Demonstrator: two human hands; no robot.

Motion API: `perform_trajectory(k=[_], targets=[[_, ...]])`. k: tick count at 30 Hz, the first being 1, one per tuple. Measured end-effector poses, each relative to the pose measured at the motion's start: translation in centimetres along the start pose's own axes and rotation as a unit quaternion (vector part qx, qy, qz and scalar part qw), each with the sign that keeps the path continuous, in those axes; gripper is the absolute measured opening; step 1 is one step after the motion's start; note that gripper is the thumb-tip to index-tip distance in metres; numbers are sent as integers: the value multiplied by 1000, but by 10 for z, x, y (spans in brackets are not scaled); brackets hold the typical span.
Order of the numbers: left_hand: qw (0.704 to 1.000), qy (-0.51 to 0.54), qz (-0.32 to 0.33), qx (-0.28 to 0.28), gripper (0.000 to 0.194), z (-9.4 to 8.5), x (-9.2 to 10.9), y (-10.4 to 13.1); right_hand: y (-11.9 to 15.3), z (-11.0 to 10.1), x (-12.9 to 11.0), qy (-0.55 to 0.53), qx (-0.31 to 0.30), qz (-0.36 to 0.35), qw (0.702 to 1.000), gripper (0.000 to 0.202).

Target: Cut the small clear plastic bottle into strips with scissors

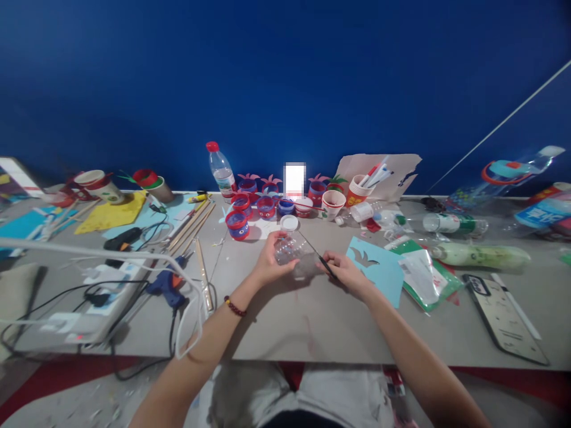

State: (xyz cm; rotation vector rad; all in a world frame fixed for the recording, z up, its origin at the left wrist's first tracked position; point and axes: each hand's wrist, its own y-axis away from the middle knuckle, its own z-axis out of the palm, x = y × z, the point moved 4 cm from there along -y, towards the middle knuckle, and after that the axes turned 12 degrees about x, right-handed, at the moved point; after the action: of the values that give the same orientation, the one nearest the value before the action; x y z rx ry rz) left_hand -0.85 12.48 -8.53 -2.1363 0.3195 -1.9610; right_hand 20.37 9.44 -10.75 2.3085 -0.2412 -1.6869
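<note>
A clear, see-through piece of plastic bottle (289,251) is held in my left hand (273,261), whose fingers and thumb curve round its side. My right hand (345,270) grips a thin tool with a dark handle (328,267). Its narrow shaft slants up and left past the bottle piece; I cannot make out its exact kind. Just beyond my hands lies a round white lid (289,223). Small red and blue painted cups with eyes, such as this cup (237,226), stand behind it. Light-blue paper (383,270) with a leaf-shaped cutout lies right of my right hand.
At left are a power strip (113,303), a blue glue gun (168,282) and looping cables. A red-capped bottle (222,172) stands near the wall. Paper cups (333,205) and pens are behind my right hand. Several bottles, a green packet (430,279) and a phone (504,318) lie at right.
</note>
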Motion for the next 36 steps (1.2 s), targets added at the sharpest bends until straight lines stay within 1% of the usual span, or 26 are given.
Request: perform_trajectory(k=[3,6,9,12,19,23,31,36], targets=[[999,-4,-22,-39,60,2,0,2,2,0,-3,5,2,-1,1000,51],[996,-6,-52,-74,59,3,1,3,2,-1,-4,17,9,-8,1000,52],[992,22,-81,-94,58,3,0,4,2,-3,-5,25,11,-19,999,52],[988,55,-97,-106,56,3,-1,4,2,-4,-5,43,11,-36,998,51],[983,88,-123,-102,58,4,-3,4,1,-4,-3,71,14,-58,996,50],[979,105,-149,-94,60,4,-3,3,2,-4,-4,74,16,-51,996,48],[971,144,-172,-80,58,3,-8,-1,2,-3,-3,85,24,-38,995,48],[962,181,-187,-89,54,2,-8,-4,3,-5,-6,79,21,-47,996,48]])
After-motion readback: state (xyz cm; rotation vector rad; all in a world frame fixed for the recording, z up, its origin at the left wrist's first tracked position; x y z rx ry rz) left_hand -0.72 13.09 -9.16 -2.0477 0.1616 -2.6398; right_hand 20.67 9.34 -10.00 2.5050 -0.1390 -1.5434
